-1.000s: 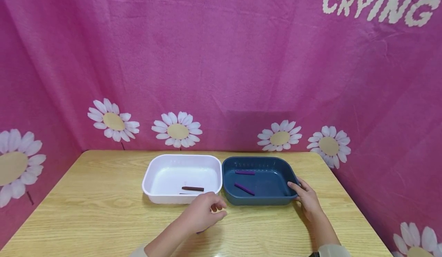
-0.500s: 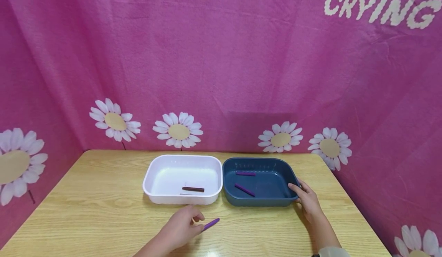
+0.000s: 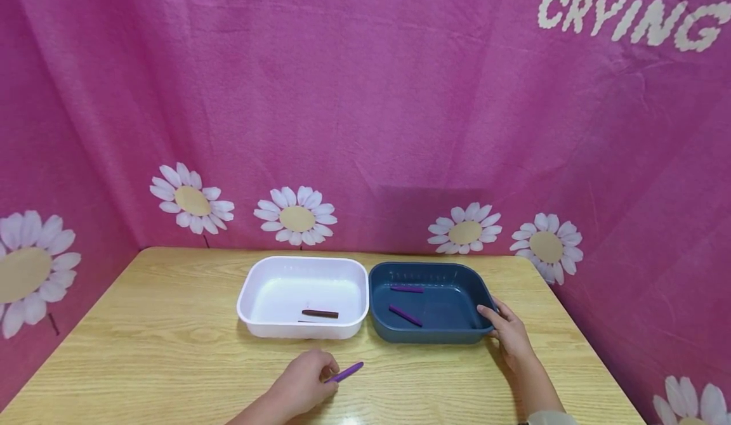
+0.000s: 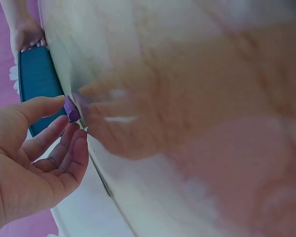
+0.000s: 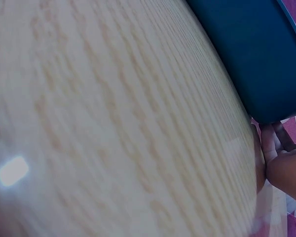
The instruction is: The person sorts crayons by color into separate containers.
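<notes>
In the head view my left hand (image 3: pixel 305 380) is low over the table, in front of the white tray. Its thumb and fingertips pinch the near end of a purple crayon (image 3: pixel 348 371), which lies slanted with its far end pointing right. The left wrist view shows that crayon (image 4: pixel 72 109) end-on between thumb and index finger. My right hand (image 3: pixel 511 333) grips the right front corner of a dark blue tray (image 3: pixel 428 335), thumb over the rim and fingers outside. Inside that tray are two purple crayons, one at the back (image 3: pixel 407 289) and one slanted (image 3: pixel 405 315).
A white tray (image 3: pixel 302 330) stands against the blue tray's left side. In it lies a dark brown crayon (image 3: pixel 320 314), with another thin dark edge partly hidden behind the front wall. Both trays stand on a wooden table (image 3: pixel 143 349) before a pink curtain (image 3: pixel 354 95) with daisies.
My left hand has drawn back from between the trays, uncovering the crayon on the table, then closed its fingertips on the near end. The right hand keeps its grip on the blue tray.
</notes>
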Demonstrator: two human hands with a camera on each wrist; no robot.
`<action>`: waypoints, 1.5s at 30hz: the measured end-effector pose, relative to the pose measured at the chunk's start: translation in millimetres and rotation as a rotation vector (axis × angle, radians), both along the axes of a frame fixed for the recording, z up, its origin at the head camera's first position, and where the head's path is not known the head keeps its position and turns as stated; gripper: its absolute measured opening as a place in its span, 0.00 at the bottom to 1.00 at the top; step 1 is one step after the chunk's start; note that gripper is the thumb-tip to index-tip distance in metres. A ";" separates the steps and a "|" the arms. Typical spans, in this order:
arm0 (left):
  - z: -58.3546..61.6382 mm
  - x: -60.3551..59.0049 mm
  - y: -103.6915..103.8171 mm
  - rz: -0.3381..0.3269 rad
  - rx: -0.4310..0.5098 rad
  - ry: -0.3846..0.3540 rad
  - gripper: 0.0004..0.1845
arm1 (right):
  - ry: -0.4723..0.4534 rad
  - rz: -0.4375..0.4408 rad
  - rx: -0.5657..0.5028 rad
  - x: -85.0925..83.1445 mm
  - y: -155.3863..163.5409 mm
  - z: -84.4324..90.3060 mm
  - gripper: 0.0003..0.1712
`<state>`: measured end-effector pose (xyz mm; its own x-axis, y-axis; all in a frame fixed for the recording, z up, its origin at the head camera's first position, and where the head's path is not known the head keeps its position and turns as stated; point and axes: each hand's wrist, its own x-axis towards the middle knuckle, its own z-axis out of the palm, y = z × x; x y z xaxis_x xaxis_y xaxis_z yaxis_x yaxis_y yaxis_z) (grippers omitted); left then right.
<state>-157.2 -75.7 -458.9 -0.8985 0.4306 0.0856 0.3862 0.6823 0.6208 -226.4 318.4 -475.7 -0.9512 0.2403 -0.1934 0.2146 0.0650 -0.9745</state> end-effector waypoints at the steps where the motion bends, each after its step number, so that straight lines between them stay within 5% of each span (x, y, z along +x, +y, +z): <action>1: -0.6 -0.5 0.4 0.002 -0.008 0.003 0.07 | -0.002 0.001 0.001 -0.1 0.1 0.1 0.37; 33: -4.5 -10.9 10.8 0.007 -0.004 -0.014 0.02 | 0.025 -0.002 -0.038 0.6 -0.1 3.6 0.37; 45: 17.5 -16.5 7.2 -0.050 0.096 -0.025 0.02 | 0.029 -0.005 -0.048 0.4 0.6 1.5 0.37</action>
